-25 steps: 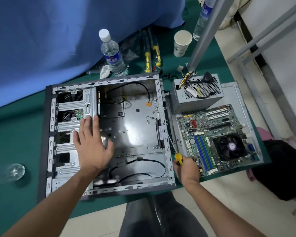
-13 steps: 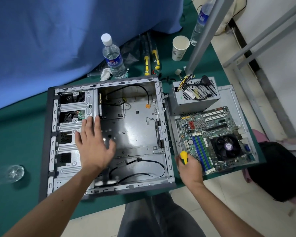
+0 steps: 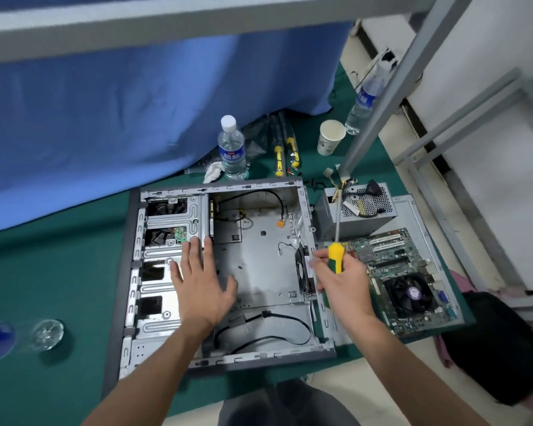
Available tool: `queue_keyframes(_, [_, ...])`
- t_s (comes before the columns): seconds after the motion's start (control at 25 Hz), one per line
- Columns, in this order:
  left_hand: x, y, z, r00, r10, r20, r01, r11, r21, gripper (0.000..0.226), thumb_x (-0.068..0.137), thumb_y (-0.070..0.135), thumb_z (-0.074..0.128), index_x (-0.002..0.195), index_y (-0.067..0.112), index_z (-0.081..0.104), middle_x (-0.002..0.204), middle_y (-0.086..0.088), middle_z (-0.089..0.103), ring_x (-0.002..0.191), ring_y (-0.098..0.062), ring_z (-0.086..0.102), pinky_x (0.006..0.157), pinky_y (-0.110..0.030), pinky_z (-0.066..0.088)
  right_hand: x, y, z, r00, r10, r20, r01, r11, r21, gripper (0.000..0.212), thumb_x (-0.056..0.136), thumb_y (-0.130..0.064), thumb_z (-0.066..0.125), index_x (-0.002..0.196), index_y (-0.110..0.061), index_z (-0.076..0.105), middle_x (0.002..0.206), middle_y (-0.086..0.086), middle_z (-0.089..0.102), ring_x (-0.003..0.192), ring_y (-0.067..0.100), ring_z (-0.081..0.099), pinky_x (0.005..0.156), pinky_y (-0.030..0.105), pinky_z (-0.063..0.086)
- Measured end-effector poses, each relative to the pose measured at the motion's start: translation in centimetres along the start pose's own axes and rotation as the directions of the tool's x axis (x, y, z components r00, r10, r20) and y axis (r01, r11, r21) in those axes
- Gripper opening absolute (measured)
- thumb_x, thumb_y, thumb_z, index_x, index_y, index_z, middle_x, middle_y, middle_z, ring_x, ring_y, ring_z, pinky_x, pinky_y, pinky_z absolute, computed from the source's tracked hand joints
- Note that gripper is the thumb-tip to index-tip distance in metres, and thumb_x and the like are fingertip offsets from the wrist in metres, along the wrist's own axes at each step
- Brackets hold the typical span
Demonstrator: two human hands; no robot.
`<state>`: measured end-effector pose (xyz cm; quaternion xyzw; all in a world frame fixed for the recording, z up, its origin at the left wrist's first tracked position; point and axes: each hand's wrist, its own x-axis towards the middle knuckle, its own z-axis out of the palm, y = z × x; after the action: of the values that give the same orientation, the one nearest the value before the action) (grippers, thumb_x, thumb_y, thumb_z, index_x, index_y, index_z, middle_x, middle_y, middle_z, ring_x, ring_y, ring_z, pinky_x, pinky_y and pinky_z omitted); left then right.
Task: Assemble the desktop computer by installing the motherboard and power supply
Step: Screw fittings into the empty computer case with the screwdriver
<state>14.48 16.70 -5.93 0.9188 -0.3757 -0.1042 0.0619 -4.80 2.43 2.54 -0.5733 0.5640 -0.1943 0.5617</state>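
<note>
The open grey computer case lies flat on the green table with loose black cables inside. My left hand rests flat, fingers spread, on the drive cage at the case's left half. My right hand grips a yellow and green screwdriver over the case's right wall, its shaft pointing up and away. To the right, the motherboard with its black fan lies on the removed side panel. The grey power supply stands behind it, wires on top.
Two water bottles, a paper cup and spare screwdrivers lie behind the case. A glass sits at the left. A grey metal post rises by the power supply. A black bag lies on the floor at the right.
My right hand rose from the case's front right corner and moved away along the right wall, turning the screwdriver upright. The view tilted up. My left hand stayed put.
</note>
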Motion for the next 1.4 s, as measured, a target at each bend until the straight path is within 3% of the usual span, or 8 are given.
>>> queue_keyframes(0.2, [-0.2, 0.1, -0.6, 0.997, 0.030, 0.067, -0.023, 0.994, -0.104, 0.091, 0.082, 0.069, 0.010, 0.156, 0.017, -0.003, 0.164, -0.009, -0.005, 0.149, -0.022, -0.017, 0.117, -0.048, -0.013, -1.8, -2.2, 4.2, 0.983, 0.030, 0.184, -0.015, 0.997, -0.078, 0.003, 0.089, -0.026, 0.067, 0.088, -0.026, 0.069, 0.055, -0.004, 0.061, 0.051, 0.006, 0.057, 0.050, 0.018, 0.045])
queue_keyframes(0.32, [0.2, -1.1, -2.3, 0.991, 0.047, 0.125, 0.010, 0.906, -0.424, 0.090, 0.083, 0.071, 0.022, 0.157, 0.020, 0.012, 0.164, -0.001, -0.004, 0.149, -0.017, -0.015, 0.116, -0.041, -0.020, -2.5, -2.8, 7.3, 0.972, 0.068, 0.223, -0.048, 0.995, -0.092, 0.009, 0.091, -0.030, 0.064, 0.085, -0.026, 0.070, 0.064, -0.001, 0.068, 0.051, 0.006, 0.057, 0.050, 0.016, 0.043])
queue_keyframes(0.44, [0.1, -1.6, -5.1, 0.990, 0.087, 0.112, 0.024, 0.674, -0.738, 0.060, 0.088, 0.054, 0.047, 0.140, 0.025, 0.045, 0.154, 0.004, 0.024, 0.145, -0.012, 0.015, 0.121, -0.038, 0.011, -3.1, -3.4, 9.5, 0.960, 0.068, 0.270, -0.054, 0.997, -0.061, 0.015, 0.094, -0.029, 0.062, 0.085, -0.021, 0.071, 0.078, -0.005, 0.074, 0.051, 0.007, 0.054, 0.051, 0.018, 0.045])
queue_keyframes(0.6, [-1.1, -1.5, -7.8, 0.957, 0.263, 0.122, -0.009, 0.449, -0.894, 0.019, 0.096, 0.021, 0.061, 0.114, 0.024, 0.066, 0.106, 0.010, 0.068, 0.103, -0.006, 0.063, 0.093, -0.031, 0.050, -3.7, -3.7, 11.1, 0.960, 0.085, 0.266, -0.079, 0.996, -0.031, 0.018, 0.095, -0.030, 0.063, 0.081, -0.020, 0.070, 0.063, -0.006, 0.067, 0.051, 0.007, 0.053, 0.050, 0.016, 0.044])
queue_keyframes(0.96, [-0.2, -1.4, -8.8, 0.968, 0.250, 0.024, -0.071, 0.368, -0.927, 0.012, 0.088, 0.018, 0.069, 0.096, 0.023, 0.077, 0.089, 0.003, 0.071, 0.086, -0.017, 0.066, 0.076, -0.030, 0.053, -3.1, -4.1, 10.2, 0.930, 0.153, 0.335, -0.205, 0.971, 0.125, 0.022, 0.090, -0.031, 0.069, 0.081, -0.010, 0.069, 0.064, 0.002, 0.061, 0.054, 0.015, 0.052, 0.054, 0.025, 0.047])
queue_keyframes(1.16, [0.0, -1.9, -9.4, 0.972, 0.171, 0.161, 0.138, 0.139, -0.981, 0.020, 0.090, 0.010, 0.066, 0.096, 0.026, 0.077, 0.093, -0.002, 0.074, 0.079, -0.016, 0.070, 0.072, -0.023, 0.054, -3.6, -3.9, 7.7, 0.948, -0.055, 0.313, 0.131, 0.965, -0.229, 0.049, 0.086, -0.056, 0.063, 0.062, -0.015, 0.051, 0.052, -0.006, 0.044, 0.048, 0.011, 0.040, 0.050, 0.026, 0.035])
queue_keyframes(1.28, [0.5, -2.8, -9.7, 0.979, 0.150, 0.140, 0.119, 0.140, -0.983, 0.014, 0.084, 0.022, 0.070, 0.095, 0.029, 0.076, 0.091, -0.002, 0.074, 0.079, -0.015, 0.070, 0.072, -0.022, 0.053, -3.5, -3.5, 5.7, 0.927, -0.191, 0.323, 0.364, 0.664, -0.653, 0.056, 0.087, -0.064, 0.055, 0.062, -0.015, 0.049, 0.049, -0.002, 0.044, 0.045, 0.010, 0.039, 0.046, 0.024, 0.031])
queue_keyframes(1.4, [0.9, -3.6, -9.7, 0.983, 0.130, 0.131, 0.112, 0.147, -0.983, 0.017, 0.080, 0.028, 0.071, 0.096, 0.030, 0.076, 0.094, -0.002, 0.074, 0.083, -0.017, 0.071, 0.074, -0.022, 0.054, -3.5, -3.6, 4.8, 0.917, -0.209, 0.340, 0.399, 0.500, -0.769, 0.051, 0.090, -0.063, 0.051, 0.064, -0.019, 0.053, 0.051, -0.004, 0.050, 0.049, 0.010, 0.050, 0.044, 0.022, 0.031])
